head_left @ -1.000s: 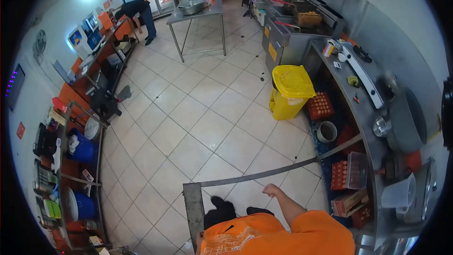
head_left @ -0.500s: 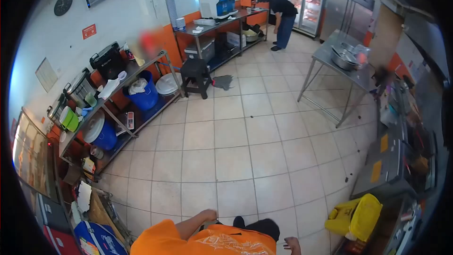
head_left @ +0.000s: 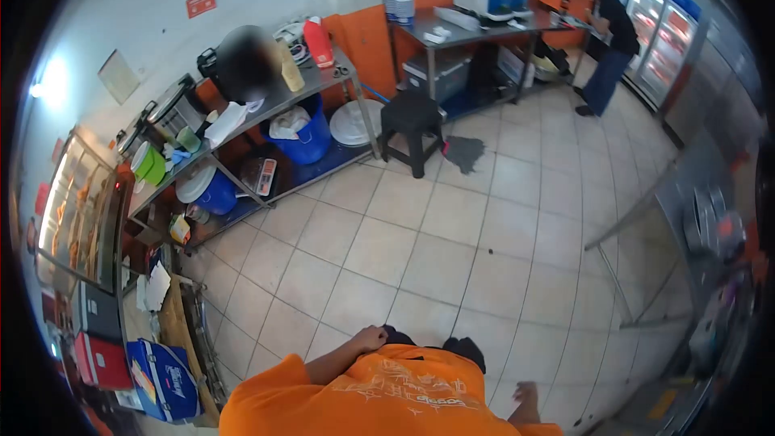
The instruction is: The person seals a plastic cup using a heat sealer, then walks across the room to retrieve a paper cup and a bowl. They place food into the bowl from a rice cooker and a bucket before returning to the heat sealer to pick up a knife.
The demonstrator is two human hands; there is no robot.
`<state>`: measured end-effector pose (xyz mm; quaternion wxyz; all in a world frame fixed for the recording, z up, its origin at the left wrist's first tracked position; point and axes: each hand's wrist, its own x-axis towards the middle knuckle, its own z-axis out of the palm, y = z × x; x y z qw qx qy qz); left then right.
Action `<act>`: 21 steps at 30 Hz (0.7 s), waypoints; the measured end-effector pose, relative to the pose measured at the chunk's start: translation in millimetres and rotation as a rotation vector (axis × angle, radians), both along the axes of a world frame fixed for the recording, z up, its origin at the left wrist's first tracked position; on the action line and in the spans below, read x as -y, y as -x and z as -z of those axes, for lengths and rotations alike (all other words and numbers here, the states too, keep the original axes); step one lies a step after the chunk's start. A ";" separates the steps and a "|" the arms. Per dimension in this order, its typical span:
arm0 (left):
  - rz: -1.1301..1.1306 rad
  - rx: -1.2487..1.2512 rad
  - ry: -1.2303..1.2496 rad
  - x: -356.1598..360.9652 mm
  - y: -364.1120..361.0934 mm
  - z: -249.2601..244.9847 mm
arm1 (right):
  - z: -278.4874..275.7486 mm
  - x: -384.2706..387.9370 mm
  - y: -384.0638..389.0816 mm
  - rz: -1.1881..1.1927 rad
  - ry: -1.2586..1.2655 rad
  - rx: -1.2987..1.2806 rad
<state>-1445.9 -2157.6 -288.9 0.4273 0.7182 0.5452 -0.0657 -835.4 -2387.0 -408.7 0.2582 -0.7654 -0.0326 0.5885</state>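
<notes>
My left hand is in front of my waist, next to the dark trousers below the orange shirt. Its back faces up and hides most of the fingers, so I cannot see whether it grips anything. Out to the side, over the tiled floor, hangs my right hand. Its fingers are loosely bent and apart, with nothing visible in them. Neither hand touches the furniture around me.
A metal shelf table with blue buckets lines the left wall. A black stool and a grey mop head are ahead. Another person stands by the far counter. A steel table is right, a blue bag lower left.
My view has swung left, so the room's contents sit further right. The other person, bent over before, now stands more upright at the counter. The yellow bin has left the view.
</notes>
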 end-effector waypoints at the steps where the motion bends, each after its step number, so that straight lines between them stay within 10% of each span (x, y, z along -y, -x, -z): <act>1: -0.150 0.076 -0.076 -5.4 4.5 -13.2 | 14.4 -88.6 -35.5 -0.113 -0.027 0.149; 7: -0.709 0.151 0.040 -109.3 24.4 6.2 | -162.0 -582.7 -33.5 -0.277 -0.677 0.548; 10: -0.830 0.056 0.170 -191.4 34.8 28.3 | -228.9 -714.1 57.2 -0.369 -0.811 0.499; 12: -0.483 -0.115 0.131 -269.3 51.5 16.5 | -225.7 -782.5 106.7 -0.586 -0.729 0.353; 21: -1.042 0.202 -0.237 -524.2 48.8 -38.4 | -286.6 -1152.4 224.2 -1.102 -0.726 0.064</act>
